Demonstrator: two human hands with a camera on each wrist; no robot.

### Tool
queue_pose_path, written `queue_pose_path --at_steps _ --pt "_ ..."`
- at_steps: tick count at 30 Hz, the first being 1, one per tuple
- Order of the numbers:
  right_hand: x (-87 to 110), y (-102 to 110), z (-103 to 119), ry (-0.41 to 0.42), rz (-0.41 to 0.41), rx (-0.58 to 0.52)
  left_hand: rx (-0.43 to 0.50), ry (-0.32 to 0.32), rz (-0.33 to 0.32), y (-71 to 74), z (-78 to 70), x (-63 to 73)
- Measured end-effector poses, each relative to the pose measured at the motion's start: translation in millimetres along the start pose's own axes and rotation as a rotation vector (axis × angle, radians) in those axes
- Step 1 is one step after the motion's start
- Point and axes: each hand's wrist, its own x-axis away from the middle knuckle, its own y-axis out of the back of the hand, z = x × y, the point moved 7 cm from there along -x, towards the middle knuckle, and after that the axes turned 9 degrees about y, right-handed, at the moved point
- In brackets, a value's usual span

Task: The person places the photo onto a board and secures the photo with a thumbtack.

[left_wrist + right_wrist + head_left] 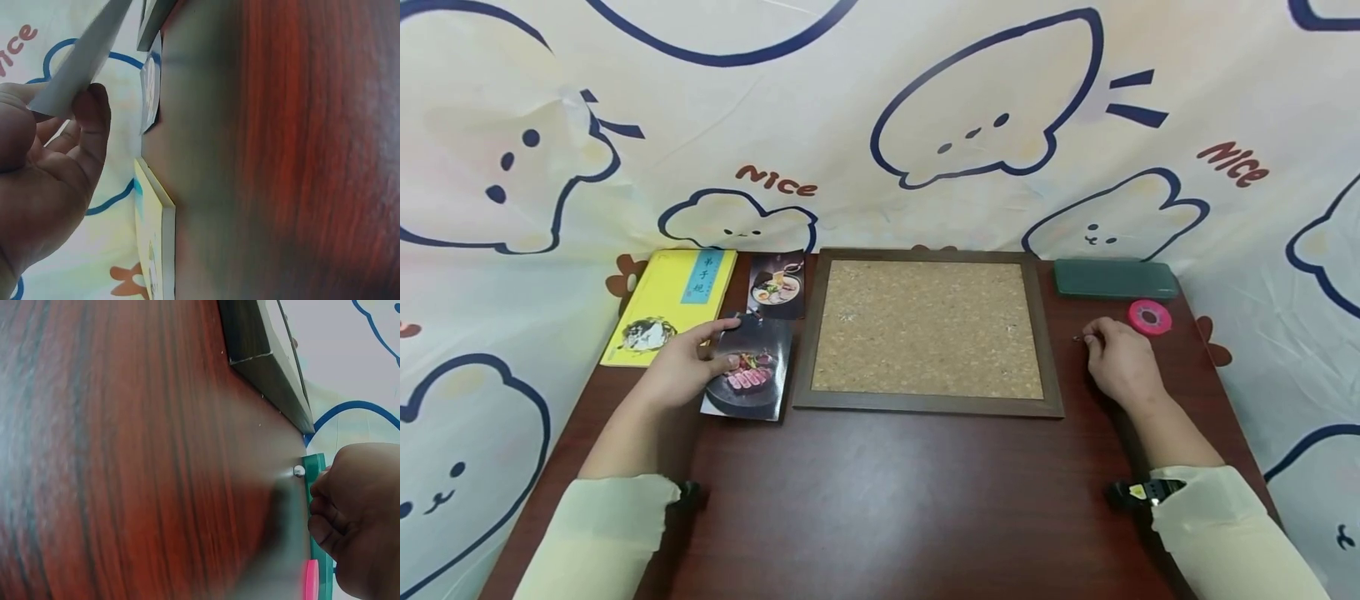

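My left hand [681,362] pinches a glossy photo card [760,400] of sliced meat on a dark plate between thumb and fingers. In the left wrist view, the card [84,59] is lifted and tilted, its pale back showing. A second food photo [777,287], with a noodle bowl, lies just beyond it. My right hand [1122,362] is at the table's right with its fingers curled. Close by its fingertips is a small round silver thing [299,470], perhaps a thumbtack. Whether the fingertips grip it is unclear.
A cork board [925,329] in a brown frame lies between the hands. At the back left is a yellow book [670,287]. A green case [1116,279] and a pink round roll [1149,317] lie at the back right. A patterned curtain [850,108] hangs behind the table [887,492].
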Motion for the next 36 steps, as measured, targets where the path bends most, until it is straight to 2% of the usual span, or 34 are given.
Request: queue_pose_path --at_steps 4,14,19,26,36 --pt "-1.7 2 3 0.001 -0.033 -0.006 0.017 -0.019 -0.031 -0.5 -5.0 0.0" --pt "-4.7 7 11 0.015 -0.075 -0.022 0.087 -0.093 -0.050 -8.0 -22.3 -3.8" --pt "-6.3 7 14 0.006 -0.068 -0.031 0.104 -0.099 -0.065 -12.3 -30.7 -7.4" --pt "-11.8 6 24 0.026 -0.108 -0.064 0.143 -0.132 -0.072 -19.0 -41.1 -12.2" --pt "-20.2 -4 41 0.002 -0.072 -0.103 0.181 -0.147 -0.078 -31.0 -53.3 -17.6"
